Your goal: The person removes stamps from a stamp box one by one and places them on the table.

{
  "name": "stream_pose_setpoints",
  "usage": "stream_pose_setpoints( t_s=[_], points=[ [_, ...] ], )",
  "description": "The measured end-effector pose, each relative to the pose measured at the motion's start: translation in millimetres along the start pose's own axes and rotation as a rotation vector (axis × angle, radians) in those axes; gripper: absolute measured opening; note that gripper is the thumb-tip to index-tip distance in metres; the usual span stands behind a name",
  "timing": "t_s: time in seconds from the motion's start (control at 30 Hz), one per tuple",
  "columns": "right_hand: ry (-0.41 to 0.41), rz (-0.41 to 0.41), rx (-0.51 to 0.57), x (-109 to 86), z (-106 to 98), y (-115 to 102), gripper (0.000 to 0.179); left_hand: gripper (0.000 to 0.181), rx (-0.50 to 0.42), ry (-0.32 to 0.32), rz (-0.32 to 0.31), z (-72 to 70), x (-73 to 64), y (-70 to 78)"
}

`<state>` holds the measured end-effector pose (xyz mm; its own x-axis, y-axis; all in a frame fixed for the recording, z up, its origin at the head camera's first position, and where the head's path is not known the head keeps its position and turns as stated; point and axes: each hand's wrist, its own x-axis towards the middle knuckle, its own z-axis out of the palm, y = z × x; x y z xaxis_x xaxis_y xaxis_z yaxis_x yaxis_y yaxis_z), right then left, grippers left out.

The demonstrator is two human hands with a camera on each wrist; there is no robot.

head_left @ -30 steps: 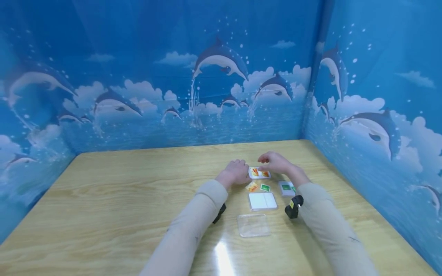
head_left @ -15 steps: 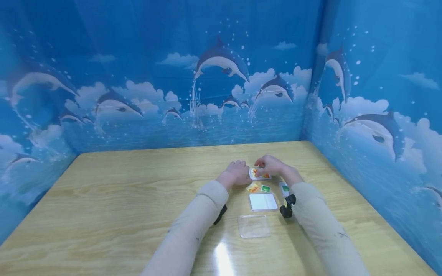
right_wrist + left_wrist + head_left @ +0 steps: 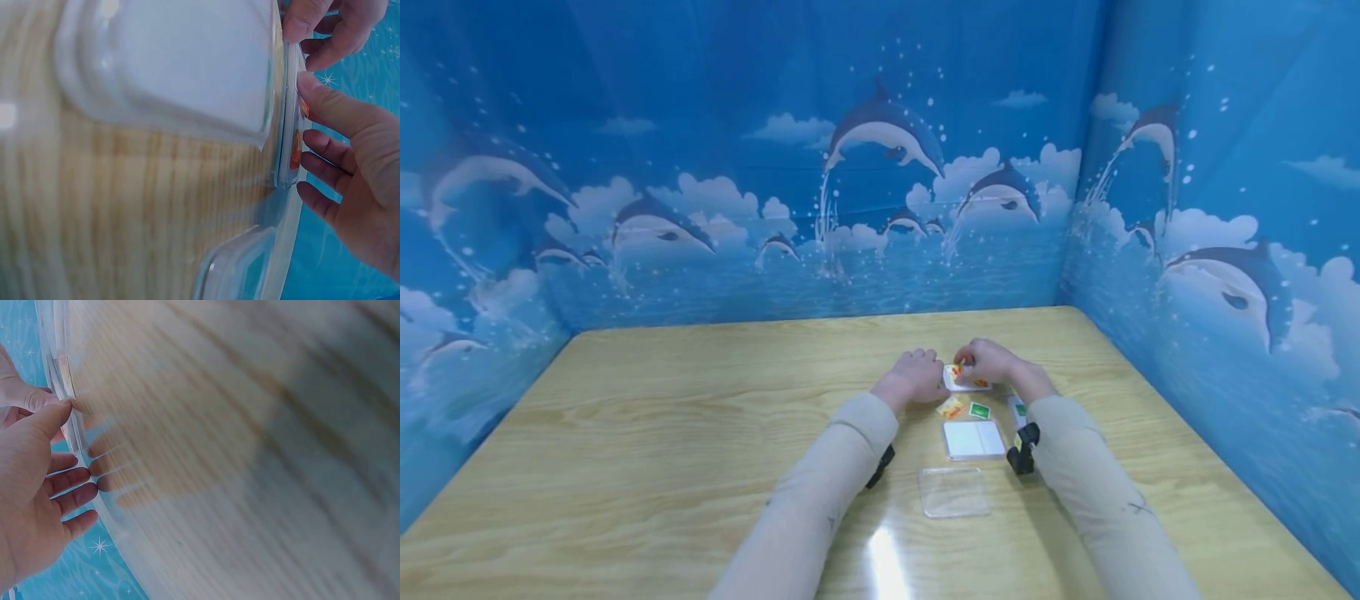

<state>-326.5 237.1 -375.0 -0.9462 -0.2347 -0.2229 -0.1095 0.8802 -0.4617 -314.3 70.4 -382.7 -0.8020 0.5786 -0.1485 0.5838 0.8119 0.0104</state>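
A flat, clear-edged case [image 3: 976, 387] with orange-and-yellow pictures lies on the table between both hands. My left hand [image 3: 914, 375] rests at its left end; in the left wrist view the left thumb [image 3: 59, 415] touches the case edge while the other fingers reach the table beside it. Over the case, my right hand [image 3: 988, 361] lowers its thumb onto the pictures; in the right wrist view that thumb [image 3: 322, 94] touches the case's face, and the remaining fingers are slightly bent at its far side. Whether anything thin lies under the thumb is hidden.
Nearer lie a loose orange card [image 3: 951, 407], a small green card [image 3: 980, 410], a white case [image 3: 973, 440] and a clear lid [image 3: 955, 493]. Another green-marked case [image 3: 1017, 408] is partly covered by the right sleeve. Dolphin-print curtains [image 3: 835, 283] border the wooden table [image 3: 700, 433].
The right hand has moved left and closer over the picture case, and its forearm now covers part of the green-marked case. The left hand keeps its place.
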Motion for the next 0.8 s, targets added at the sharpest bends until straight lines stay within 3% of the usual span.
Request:
stream_pose_setpoints(
  t_s=[0.37, 0.57, 0.8],
  points=[
    [0.015, -0.036, -0.034, 4.7, 1.1, 0.7, 0.032, 0.053, 0.005, 0.003, 0.002, 0.5, -0.3, 0.2],
    [0.051, -0.09, -0.076, 6.8, -2.8, -0.9, 0.014, 0.053, 0.016, 0.001, -0.009, -0.8, -0.1, 0.8],
    [0.086, -0.082, -0.06, 0.8, -11.3, 0.2, 0.01, 0.056, 0.028, -0.003, -0.001, -1.5, -1.3, 1.0]
  ],
)
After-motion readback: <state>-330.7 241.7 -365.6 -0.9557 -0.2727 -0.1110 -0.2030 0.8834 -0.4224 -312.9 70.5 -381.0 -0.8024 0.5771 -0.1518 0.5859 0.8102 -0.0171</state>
